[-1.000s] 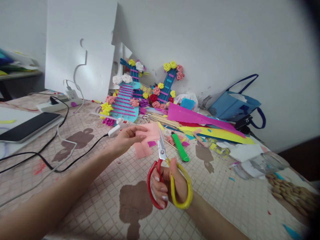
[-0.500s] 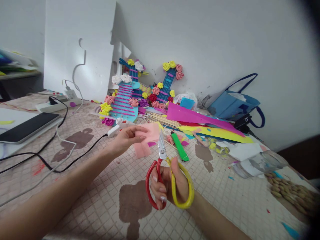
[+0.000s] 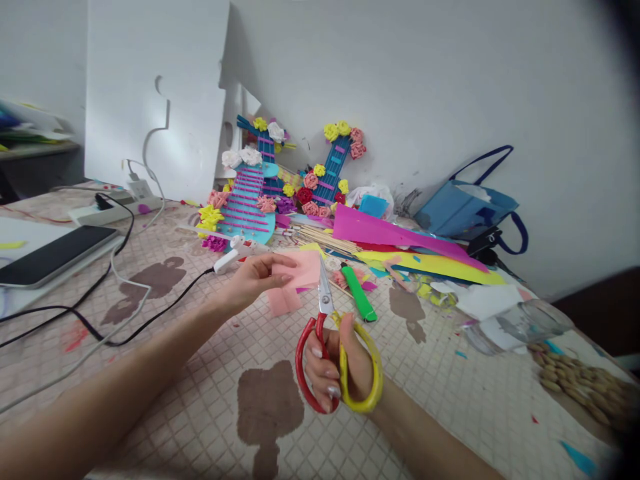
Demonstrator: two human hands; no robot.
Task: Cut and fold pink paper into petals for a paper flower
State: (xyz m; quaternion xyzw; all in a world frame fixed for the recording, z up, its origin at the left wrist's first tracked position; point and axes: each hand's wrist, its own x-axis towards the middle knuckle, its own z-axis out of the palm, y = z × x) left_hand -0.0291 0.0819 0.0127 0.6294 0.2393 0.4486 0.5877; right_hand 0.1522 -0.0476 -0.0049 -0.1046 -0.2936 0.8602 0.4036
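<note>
Between the thumb and fingers of my left hand point(image 3: 260, 279) is a square of pink paper point(image 3: 304, 268), held above the table. Another pink piece point(image 3: 284, 301) lies on the table just below it. My right hand point(image 3: 345, 363) grips scissors point(image 3: 325, 300) with one red and one yellow handle, its fingers through the loops. The blades point away from me at the right edge of the held paper and look nearly closed. Right of the blades lies a green box cutter point(image 3: 359, 293). A white glue gun point(image 3: 235, 252) rests behind my left hand.
Flower-decorated craft pieces point(image 3: 247, 207) lean at the back. Bamboo sticks point(image 3: 320, 237) and a magenta sheet point(image 3: 400, 237) lie before them. At left are a phone point(image 3: 60, 255) and loose cables. A glass jar point(image 3: 520, 327), peanuts point(image 3: 575, 383) and a blue bag point(image 3: 465, 207) are at right.
The scissor handles have drawn closer together, and the blades have narrowed at the pink paper's right edge. My left hand stays almost in place.
</note>
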